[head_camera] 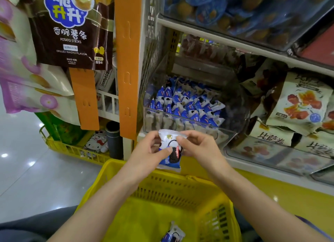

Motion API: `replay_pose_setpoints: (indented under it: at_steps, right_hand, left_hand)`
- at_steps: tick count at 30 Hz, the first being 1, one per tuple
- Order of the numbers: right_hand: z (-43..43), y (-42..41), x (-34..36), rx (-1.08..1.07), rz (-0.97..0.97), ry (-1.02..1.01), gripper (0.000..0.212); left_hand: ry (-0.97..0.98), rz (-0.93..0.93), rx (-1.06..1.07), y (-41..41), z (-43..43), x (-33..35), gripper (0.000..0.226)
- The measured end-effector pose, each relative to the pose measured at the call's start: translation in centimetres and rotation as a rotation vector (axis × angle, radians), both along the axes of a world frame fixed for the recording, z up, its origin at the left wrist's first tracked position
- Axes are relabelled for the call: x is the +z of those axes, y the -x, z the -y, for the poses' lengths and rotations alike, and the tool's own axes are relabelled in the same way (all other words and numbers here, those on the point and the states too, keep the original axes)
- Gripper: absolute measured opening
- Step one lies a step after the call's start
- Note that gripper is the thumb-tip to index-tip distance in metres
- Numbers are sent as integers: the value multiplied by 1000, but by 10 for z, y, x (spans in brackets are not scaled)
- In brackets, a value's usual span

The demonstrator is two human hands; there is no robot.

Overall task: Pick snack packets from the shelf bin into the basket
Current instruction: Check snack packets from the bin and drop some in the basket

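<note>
One packet [170, 159], left hand [146, 151], right hand [200, 148], second packet [173, 233] in basket [180, 189]

Snack aisle of a shop: a clear shelf bin [180, 123] at centre heaped with small blue-and-white packets [188, 104], bagged snacks [300, 104] on white shelves [216, 38] at right, potato-stick bags [70, 34] hanging from orange display strips [127, 61] at upper left, a yellow shopping basket [180, 189] at the bottom

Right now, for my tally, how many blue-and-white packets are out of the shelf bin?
2: held packet between left hand and right hand above the basket; second packet inside it. Others may be hidden.
</note>
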State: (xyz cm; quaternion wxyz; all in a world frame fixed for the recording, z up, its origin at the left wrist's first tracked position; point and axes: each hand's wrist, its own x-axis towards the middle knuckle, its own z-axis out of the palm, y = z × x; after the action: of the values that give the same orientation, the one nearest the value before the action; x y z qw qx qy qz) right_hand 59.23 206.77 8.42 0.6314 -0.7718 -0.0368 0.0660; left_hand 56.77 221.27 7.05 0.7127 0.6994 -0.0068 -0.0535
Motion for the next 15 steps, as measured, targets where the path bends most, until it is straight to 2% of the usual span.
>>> replay_pose_setpoints:
  at_steps: [4, 8, 11, 15]
  right_hand:
    - [1, 6, -13, -7, -103, -101, 9]
    - [-4, 14, -28, 40, -120, -69, 15]
    - [-4, 17, -37, 52, 25, 95, 21]
    - [1, 21, -42, 53, 341, 515, 9]
  left_hand:
    - [52, -35, 31, 3, 3, -8, 11]
    - [-18, -58, 83, 5, 6, -21, 19]
    - [-92, -68, 96, 7, 7, -28, 19]
    - [-39, -176, 84, 7, 7, -33, 22]
